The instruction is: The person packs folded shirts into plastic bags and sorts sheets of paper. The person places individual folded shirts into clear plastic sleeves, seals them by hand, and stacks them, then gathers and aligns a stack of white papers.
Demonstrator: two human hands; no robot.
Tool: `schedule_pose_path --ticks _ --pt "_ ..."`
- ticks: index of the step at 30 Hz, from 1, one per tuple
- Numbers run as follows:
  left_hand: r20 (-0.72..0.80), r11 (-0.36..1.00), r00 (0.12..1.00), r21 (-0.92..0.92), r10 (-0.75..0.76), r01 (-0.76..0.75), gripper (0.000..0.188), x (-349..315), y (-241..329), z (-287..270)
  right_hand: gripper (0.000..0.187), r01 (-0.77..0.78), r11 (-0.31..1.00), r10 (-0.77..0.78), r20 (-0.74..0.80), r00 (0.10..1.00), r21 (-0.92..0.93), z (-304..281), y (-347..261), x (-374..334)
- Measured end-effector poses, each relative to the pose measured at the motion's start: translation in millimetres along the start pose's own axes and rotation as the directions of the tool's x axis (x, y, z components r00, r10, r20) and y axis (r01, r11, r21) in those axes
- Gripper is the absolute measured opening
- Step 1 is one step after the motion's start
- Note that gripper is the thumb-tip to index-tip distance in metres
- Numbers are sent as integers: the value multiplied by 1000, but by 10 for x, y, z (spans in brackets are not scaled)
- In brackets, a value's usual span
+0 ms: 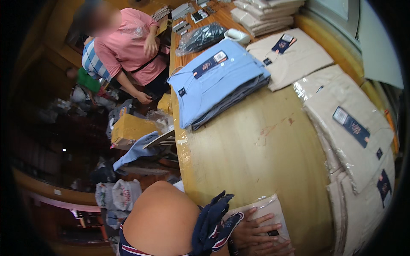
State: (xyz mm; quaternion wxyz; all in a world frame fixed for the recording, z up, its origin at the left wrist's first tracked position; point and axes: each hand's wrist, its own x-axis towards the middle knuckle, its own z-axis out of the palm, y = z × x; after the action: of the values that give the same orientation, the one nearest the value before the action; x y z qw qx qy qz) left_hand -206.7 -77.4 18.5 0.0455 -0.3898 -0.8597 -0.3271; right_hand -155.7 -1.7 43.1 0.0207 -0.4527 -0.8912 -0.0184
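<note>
One hand [256, 232] flat on bagged shirt [273, 211], fingers spread, which hand unclear, other unseen, navy cloth [211, 224] beside, one blue stack [218, 81] on table [252, 158]

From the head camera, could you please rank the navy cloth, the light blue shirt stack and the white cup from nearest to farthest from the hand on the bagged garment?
Measured from the hand, bottom centre; which hand is unclear:
1. Navy cloth, just left.
2. Light blue shirt stack, mid-table.
3. White cup, beyond that stack.
</note>
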Motion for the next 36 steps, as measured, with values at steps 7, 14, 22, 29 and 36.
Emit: schedule_pose_path --ticks 7,14,22,29,36 --pt "-35 1000 999 7 -24 24 38 71 -32 43 44 26 1000 -26 42 999 12 -72 1 129" --pt "-121 1000 992 -1 -30 31 38 37 -32 182 44 33 999 -33 14 999 4 -4 17 63" --pt "102 999 995 -41 -7 11 39 -110 -90 179 44 40 999 -40 6 999 14 0 -15 108" --pt "188 968 980 226 66 -109 39 53 -64 105 44 52 999 -52 -25 998 8 54 -47 65" --pt "336 995 942 -102 23 12 43 -81 -94 -44 42 -7 1000 7 -81 997 10 334 40 -183"
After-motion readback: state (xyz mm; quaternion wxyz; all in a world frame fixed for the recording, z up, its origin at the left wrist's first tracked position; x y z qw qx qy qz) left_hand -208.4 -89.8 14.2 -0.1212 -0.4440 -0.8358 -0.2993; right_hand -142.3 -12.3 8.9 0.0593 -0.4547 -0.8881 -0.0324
